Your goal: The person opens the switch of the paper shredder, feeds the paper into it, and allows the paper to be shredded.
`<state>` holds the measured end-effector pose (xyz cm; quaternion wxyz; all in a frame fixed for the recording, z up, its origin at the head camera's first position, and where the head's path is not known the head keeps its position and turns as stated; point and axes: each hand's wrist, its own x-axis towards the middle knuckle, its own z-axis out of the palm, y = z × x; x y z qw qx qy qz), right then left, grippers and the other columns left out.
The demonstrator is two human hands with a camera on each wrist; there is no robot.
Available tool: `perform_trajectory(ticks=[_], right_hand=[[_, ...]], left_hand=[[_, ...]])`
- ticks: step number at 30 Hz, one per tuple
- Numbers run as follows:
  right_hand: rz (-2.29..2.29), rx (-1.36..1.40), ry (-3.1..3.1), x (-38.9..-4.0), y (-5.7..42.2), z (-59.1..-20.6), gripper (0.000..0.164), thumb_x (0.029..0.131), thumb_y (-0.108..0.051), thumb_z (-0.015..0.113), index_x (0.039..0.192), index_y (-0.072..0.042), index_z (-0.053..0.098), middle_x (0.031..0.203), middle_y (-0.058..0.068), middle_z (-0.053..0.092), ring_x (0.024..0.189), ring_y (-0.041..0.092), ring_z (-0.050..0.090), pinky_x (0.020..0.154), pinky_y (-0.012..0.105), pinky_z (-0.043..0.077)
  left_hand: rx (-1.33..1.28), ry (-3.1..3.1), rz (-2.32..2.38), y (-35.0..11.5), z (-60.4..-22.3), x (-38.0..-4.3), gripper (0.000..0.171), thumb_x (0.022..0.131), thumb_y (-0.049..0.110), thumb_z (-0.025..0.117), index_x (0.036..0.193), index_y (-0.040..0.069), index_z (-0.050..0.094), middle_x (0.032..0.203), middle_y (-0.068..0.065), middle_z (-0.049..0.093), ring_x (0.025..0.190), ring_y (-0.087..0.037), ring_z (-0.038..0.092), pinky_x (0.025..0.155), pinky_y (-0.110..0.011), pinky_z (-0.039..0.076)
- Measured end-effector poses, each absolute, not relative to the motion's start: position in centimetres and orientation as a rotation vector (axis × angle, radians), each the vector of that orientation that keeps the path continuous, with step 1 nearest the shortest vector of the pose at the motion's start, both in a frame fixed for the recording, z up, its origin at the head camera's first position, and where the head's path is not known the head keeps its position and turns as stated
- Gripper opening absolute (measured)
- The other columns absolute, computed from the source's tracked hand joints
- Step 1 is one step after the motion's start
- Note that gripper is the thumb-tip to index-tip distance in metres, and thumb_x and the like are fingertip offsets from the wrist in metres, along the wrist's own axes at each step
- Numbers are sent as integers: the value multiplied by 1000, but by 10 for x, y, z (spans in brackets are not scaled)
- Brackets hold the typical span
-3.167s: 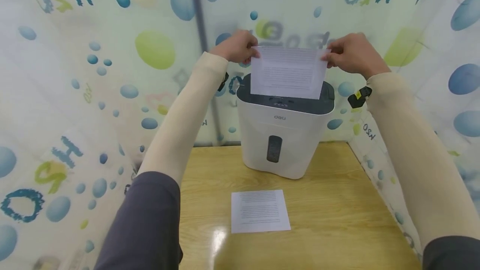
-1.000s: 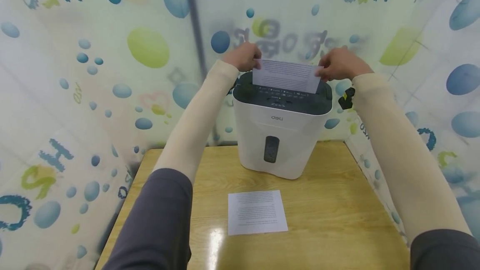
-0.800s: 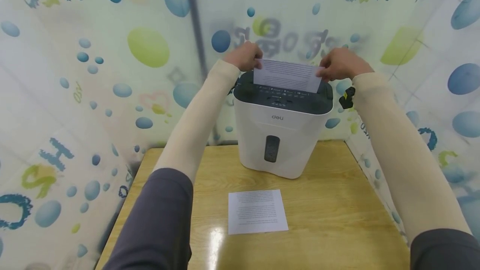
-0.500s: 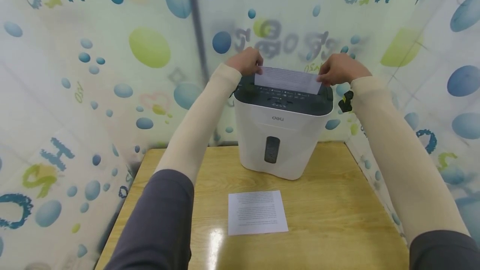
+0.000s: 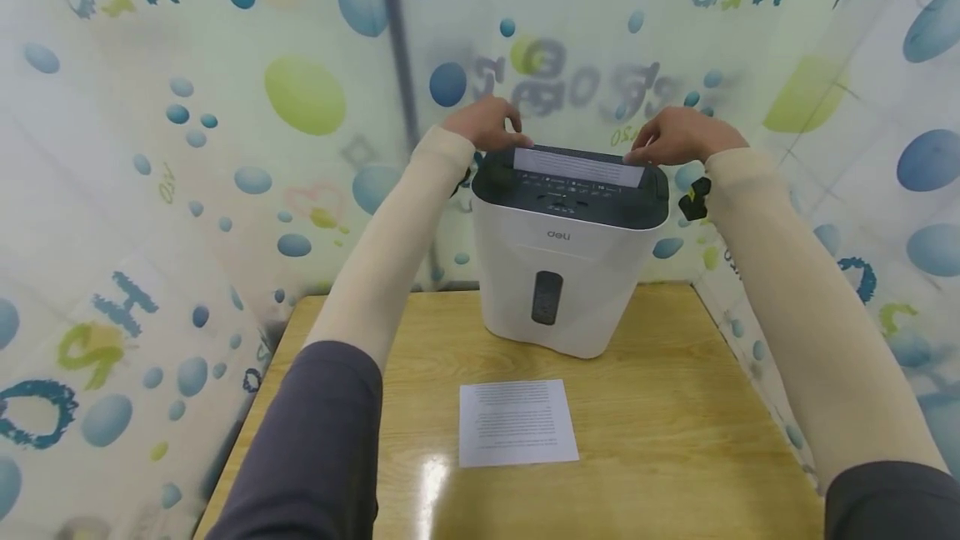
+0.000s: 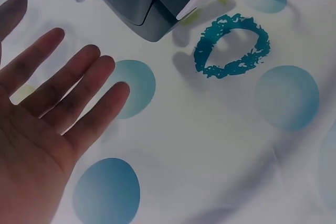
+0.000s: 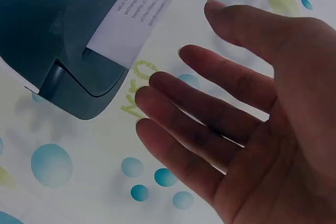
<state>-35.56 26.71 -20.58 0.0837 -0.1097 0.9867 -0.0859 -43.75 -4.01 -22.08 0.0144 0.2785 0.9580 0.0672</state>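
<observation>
A printed sheet of paper (image 5: 577, 167) stands in the top slot of a white and dark grey paper shredder (image 5: 558, 273), with only a low strip showing. Beside the sheet's left end is my left hand (image 5: 486, 123); in the left wrist view its fingers (image 6: 79, 87) are spread and hold nothing. My right hand (image 5: 686, 137) is by the sheet's right end. The right wrist view shows that hand's fingers loosely extended, apart from the paper (image 7: 137, 19).
A second printed sheet (image 5: 519, 423) lies flat on the wooden table (image 5: 660, 423) in front of the shredder. Behind and at both sides hangs a patterned curtain (image 5: 315, 190) with blue and green ovals.
The paper has sunk steadily into the shredder, from nearly a full sheet to a low strip. Both hands came down with it, and their fingers have let go of its top corners.
</observation>
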Motion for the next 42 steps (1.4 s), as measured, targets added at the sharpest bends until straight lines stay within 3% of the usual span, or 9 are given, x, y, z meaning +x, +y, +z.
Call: perform_trajectory(ticks=[7,11,16,21,28,37,42], right_hand=[[-279,-339,2934,-348,266,-210,74,98,-59,58,150,-7,48,154,30,44,137,49,47,108,66,41],[-312,-357,2950,-343,267,-219,86,95,-68,57,157,-11,38,161,26,35,142,48,40,111,68,37],[-404,-398,3002,-335,268,-231,96,91,-72,59,162,-15,30,169,22,22,150,48,30,114,70,31],[-462,-465,3071,-328,266,-242,100,90,-70,63,164,-17,23,172,21,11,155,48,16,117,73,22],[-532,-465,3155,-314,265,-251,107,88,-71,65,167,-25,9,173,16,-7,158,49,0,116,78,14],[-690,-503,3256,-297,270,-277,115,85,-64,74,166,-28,2,174,12,-9,159,47,-4,116,79,11],[-759,-486,3279,-287,273,-294,117,83,-60,78,166,-31,1,174,9,-10,159,45,-2,116,79,11]], left_hand=[[905,2976,352,-52,-226,-430,80,95,66,58,155,15,43,152,-12,53,136,-27,53,114,-44,43],[876,3017,402,-59,-234,-422,87,94,71,55,160,19,34,164,-9,38,151,-26,38,122,-44,35],[803,3047,456,-64,-245,-411,96,89,80,53,164,29,22,172,-5,18,158,-26,23,125,-48,29],[783,3095,508,-70,-256,-404,99,87,83,52,165,35,14,173,-3,13,160,-26,17,124,-51,30],[801,3110,707,-88,-264,-390,100,85,83,55,164,42,9,174,2,6,161,-24,12,123,-53,32],[820,3151,918,-121,-288,-366,102,83,83,58,163,45,6,173,5,9,160,-22,15,123,-57,30],[790,3178,1035,-138,-307,-352,101,82,82,61,160,52,4,172,9,10,159,-19,16,123,-57,29]])
